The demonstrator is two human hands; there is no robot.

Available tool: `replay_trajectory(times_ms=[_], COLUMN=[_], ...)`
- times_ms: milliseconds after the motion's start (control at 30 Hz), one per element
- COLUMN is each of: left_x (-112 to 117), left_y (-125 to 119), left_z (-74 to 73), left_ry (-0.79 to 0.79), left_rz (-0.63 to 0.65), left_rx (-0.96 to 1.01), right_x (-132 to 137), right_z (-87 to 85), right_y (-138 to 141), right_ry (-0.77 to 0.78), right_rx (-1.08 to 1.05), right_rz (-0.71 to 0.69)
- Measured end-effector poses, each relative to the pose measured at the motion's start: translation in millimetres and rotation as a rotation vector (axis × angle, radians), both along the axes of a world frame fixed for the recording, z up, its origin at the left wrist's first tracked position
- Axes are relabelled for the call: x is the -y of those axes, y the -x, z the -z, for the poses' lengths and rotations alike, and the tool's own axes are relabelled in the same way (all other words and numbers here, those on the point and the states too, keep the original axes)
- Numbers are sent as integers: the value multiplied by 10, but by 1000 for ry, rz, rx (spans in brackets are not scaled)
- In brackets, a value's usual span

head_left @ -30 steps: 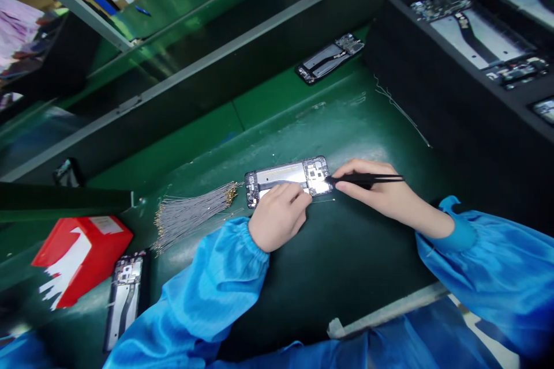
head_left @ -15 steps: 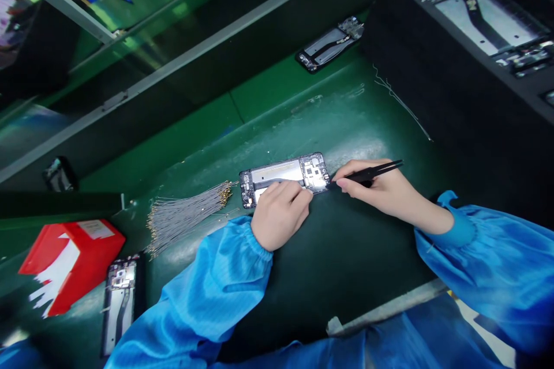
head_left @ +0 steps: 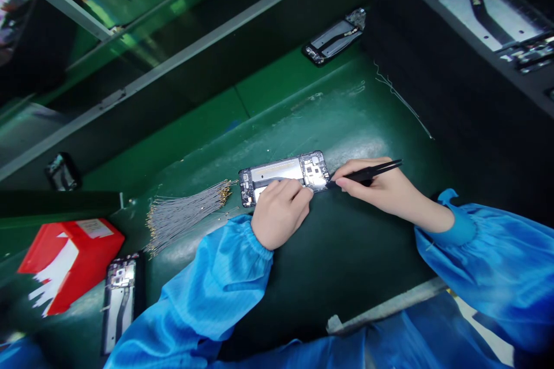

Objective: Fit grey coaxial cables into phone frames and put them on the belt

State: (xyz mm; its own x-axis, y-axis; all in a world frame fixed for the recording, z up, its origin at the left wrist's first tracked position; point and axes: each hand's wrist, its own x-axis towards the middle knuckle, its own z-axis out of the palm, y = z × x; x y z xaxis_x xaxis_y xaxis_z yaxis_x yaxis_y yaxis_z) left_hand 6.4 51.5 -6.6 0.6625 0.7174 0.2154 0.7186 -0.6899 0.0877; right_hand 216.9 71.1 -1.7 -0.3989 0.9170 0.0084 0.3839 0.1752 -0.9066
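Observation:
An opened phone [head_left: 277,170] lies on the green mat in front of me, its circuit board showing at the right end. My left hand [head_left: 282,211] is closed, its curled fingers gripping the phone's near long edge and covering part of it. In my right hand [head_left: 372,187] is a pair of black tweezers [head_left: 376,170], pinched between thumb and fingers. The tips point at the phone's right end, by the near corner; whether they touch a part is too small to tell. Left of the phone lies a bundle of thin grey cables [head_left: 188,212] with gold-coloured ends.
A red box [head_left: 93,259] with white paper strips stands at the left, beside another opened phone [head_left: 120,300]. Further phones lie at the back [head_left: 335,40] and far left [head_left: 63,172]. A black foam tray [head_left: 437,63] with opened phones rises at the right. Loose thin wires [head_left: 404,102] lie near it.
Both hands and the phone hold nearly the same place. The background has shifted slightly in view, and the tweezers have barely moved.

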Motion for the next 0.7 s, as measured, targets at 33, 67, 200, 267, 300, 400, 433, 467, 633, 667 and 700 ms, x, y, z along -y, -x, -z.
replay_trajectory(times_ms=[33, 67, 200, 267, 300, 400, 433, 467, 633, 667, 700], left_x=[0, 1, 5, 6, 5, 1, 0, -1, 0, 2, 3], left_y=[-1, -2, -2, -1, 0, -1, -1, -1, 1, 1, 0], left_z=[-1, -2, -3, -1, 0, -1, -3, -5, -12, -12, -11], left_ry=[3, 6, 17, 19, 19, 15, 14, 16, 31, 32, 35], left_rz=[2, 5, 10, 9, 9, 7, 5, 5, 11, 8, 4], left_rx=[0, 1, -2, -4, -6, -11, -12, -14, -18, -17, -13], right_x=[-1, -1, -1, 2, 3, 8, 9, 8, -4, -5, -5], right_z=[2, 3, 2, -1, -2, 2, 5, 9, 7, 0, -8], right_y=[-1, -2, 2, 5, 6, 4, 1, -2, -6, -4, -1], right_ry=[-5, -9, -32, -45, -55, -118, -152, -190, -341, -355, -365], right_rx=[5, 11, 28, 34, 38, 50, 49, 46, 52, 66, 80], right_rz=[-1, -1, -6, -9, -13, -51, -77, -110, -240, -251, -258])
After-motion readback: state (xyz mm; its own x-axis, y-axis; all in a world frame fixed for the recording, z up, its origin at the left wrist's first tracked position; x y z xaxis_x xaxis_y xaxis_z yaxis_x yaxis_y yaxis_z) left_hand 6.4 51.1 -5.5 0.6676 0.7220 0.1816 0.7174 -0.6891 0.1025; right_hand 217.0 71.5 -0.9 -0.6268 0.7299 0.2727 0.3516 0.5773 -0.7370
